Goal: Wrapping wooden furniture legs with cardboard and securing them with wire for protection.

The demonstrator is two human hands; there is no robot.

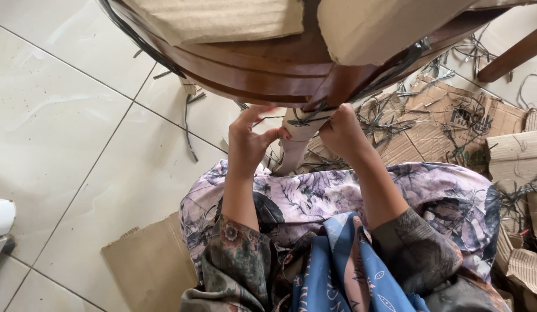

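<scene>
I sit on the floor under a dark wooden chair frame. One chair leg is wrapped in beige cardboard and bound with thin black cord. My left hand pinches the left side of the wrapped leg, thumb and fingers closed on the cardboard. On the right side of the same leg, my right hand presses its fingers at the cord. Cardboard padding covers the chair frame above.
Flattened cardboard sheets and loose black cord scraps litter the white tiled floor to the right and ahead. A cardboard piece lies by my left knee. Another wooden leg crosses the top right.
</scene>
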